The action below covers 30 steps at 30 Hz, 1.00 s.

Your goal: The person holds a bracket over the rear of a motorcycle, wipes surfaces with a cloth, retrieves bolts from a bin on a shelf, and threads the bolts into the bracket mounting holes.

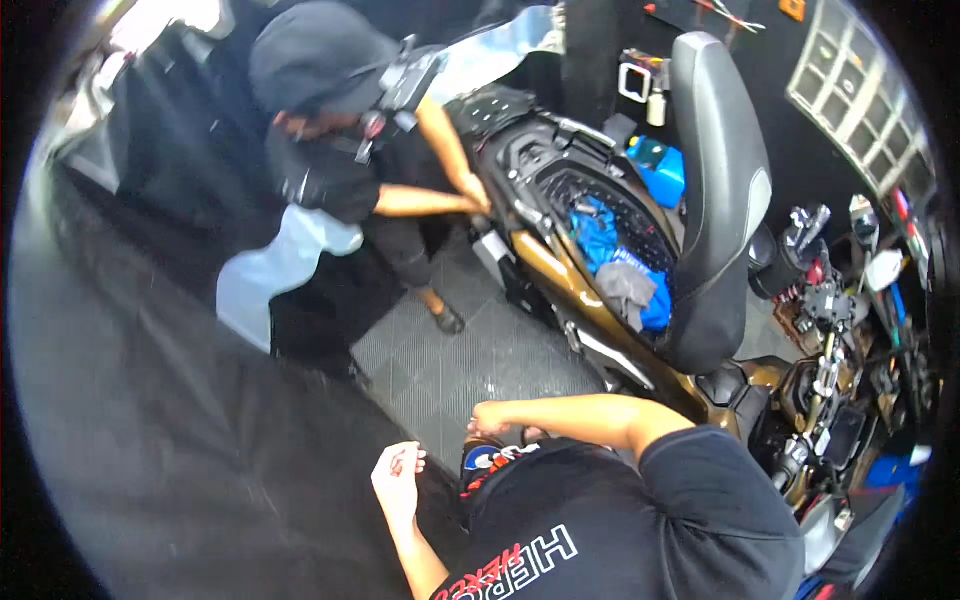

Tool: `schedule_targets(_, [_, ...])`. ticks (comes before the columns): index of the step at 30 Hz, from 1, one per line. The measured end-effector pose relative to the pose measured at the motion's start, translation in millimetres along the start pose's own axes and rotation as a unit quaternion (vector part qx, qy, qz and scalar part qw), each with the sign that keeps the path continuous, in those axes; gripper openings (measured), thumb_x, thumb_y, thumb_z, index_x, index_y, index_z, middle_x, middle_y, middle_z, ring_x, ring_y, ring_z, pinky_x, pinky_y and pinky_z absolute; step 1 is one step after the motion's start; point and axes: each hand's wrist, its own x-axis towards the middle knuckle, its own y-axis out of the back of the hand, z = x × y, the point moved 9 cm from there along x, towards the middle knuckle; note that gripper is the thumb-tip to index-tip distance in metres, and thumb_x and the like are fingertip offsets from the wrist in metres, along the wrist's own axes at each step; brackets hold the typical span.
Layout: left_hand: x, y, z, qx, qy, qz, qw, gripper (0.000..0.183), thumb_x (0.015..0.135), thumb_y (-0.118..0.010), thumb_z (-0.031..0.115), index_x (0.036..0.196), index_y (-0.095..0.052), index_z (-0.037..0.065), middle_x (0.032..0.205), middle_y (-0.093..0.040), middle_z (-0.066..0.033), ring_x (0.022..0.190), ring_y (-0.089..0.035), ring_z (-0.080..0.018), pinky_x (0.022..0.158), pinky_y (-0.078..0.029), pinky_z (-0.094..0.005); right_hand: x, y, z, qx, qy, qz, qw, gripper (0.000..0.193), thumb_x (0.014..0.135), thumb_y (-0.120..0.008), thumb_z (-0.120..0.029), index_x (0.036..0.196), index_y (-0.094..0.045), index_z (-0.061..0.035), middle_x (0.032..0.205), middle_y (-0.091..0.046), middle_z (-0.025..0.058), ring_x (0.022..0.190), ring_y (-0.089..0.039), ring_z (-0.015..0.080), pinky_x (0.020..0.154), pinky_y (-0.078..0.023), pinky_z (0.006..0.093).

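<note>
My left hand (398,478) is held low in front of my body, its fingers curled in; nothing sticks out of it. To its right, my right hand (487,419) is closed in a fist near my waist, also with nothing visible in it. Neither touches the scooter (562,262), bronze and black, which stands ahead to the right. Its long black seat (712,200) is tipped up. Blue cloth (594,232) and a grey cloth (627,290) lie in the storage space under the seat.
A person in a black cap (318,55) bends at the scooter's rear, both hands (474,193) at its side panel. Grey ribbed mats (440,350) cover the floor. A blue container (660,178) sits beyond the scooter; handlebars (825,370) are at right. Black sheeting (180,400) spreads left.
</note>
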Motion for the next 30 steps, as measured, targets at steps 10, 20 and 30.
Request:
schedule_targets(10, [227, -251, 32, 0.189, -0.082, -0.483, 0.851, 0.017, 0.086, -0.076, 0.011, 0.1, -0.07, 0.003, 0.091, -0.074, -0.0058, 0.086, -0.07, -0.0113, 0.08, -0.056, -0.028, -60, 177, 107, 0.475, 0.013, 0.198, 0.858, 0.034, 0.102, -0.055, -0.037, 0.096, -0.067, -0.0059, 0.063, -0.049, -0.0051, 0.045, -0.037, 0.0053, 0.038, -0.029, 0.0247])
schedule_targets(20, [257, -463, 85, 0.157, -0.208, -0.618, 0.742, 0.012, 0.088, -0.072, 0.013, 0.088, -0.067, 0.002, 0.078, -0.069, -0.0084, 0.072, -0.067, -0.0172, 0.07, -0.055, -0.0324, -157, 137, 168, 0.708, -0.041, 0.422, 0.565, 0.033, 0.104, -0.053, -0.038, 0.096, -0.064, -0.0078, 0.064, -0.049, -0.0072, 0.048, -0.038, 0.0036, 0.042, -0.028, 0.0219])
schedule_targets(30, [296, -588, 128, 0.111, -0.368, -0.518, 0.764, 0.012, 0.085, -0.071, 0.009, 0.096, -0.07, 0.004, 0.08, -0.068, -0.0101, 0.074, -0.068, -0.0204, 0.07, -0.056, -0.0322, -203, 73, 254, 0.651, -0.189, 0.45, 0.582, 0.038, 0.101, -0.058, -0.042, 0.093, -0.068, -0.0054, 0.066, -0.054, -0.0045, 0.051, -0.044, 0.0056, 0.046, -0.032, 0.0242])
